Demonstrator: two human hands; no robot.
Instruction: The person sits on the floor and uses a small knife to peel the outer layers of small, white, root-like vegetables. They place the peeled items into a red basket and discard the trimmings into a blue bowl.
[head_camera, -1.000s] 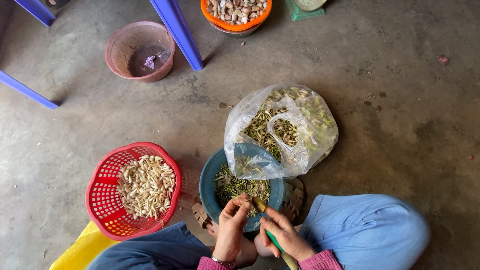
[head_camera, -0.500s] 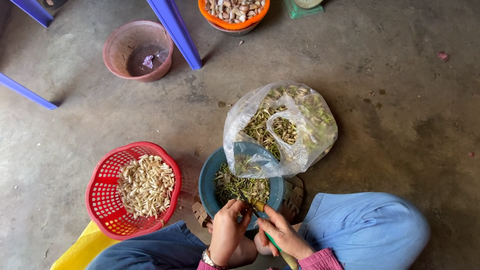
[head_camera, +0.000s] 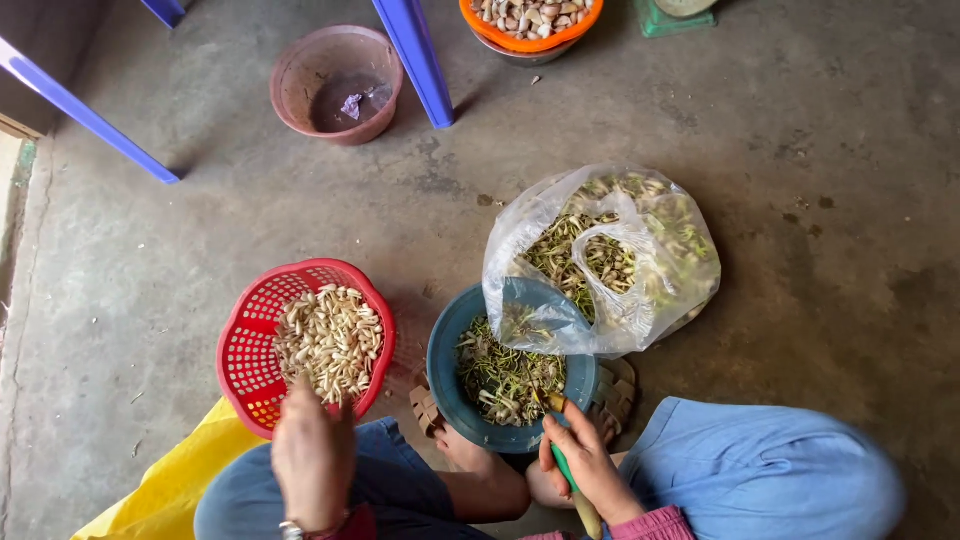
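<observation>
Left hand (head_camera: 312, 455) has left the teal bowl (head_camera: 445, 375), where half a second ago it worked close against the right hand, and now hangs over the near rim of the red mesh basket (head_camera: 243, 352), lower left of the frame. Seen from the back, fingers pointing down at the pale peeled pieces (head_camera: 330, 338); whether anything is pinched in them cannot be told. Judged: one piece trimmed and being dropped onto the finished heap, so the cycle closes and the next untrimmed piece is due.

Right hand (head_camera: 585, 462) at bottom centre, closed around a green-handled knife (head_camera: 562, 462), its tip at the teal bowl's near edge, over the trimmings (head_camera: 500, 375).

Count:
- Baskets and bowls: four. Red mesh basket, teal bowl, an empty-looking pink bowl (head_camera: 338, 82) at upper left with a scrap inside, an orange bowl (head_camera: 530, 22) of mixed pieces at the top edge, partly cut off.
- Clear plastic bags (head_camera: 610, 260): one, centre right, touching the teal bowl's far rim, full of greenish stock.
- Knives: one.
- Blue furniture legs (head_camera: 415, 60): two plainly seen at upper left, a third stub at the top edge.
- Yellow sheet (head_camera: 180, 475): one, bottom left.
- Peeled pieces: too many to count.
</observation>
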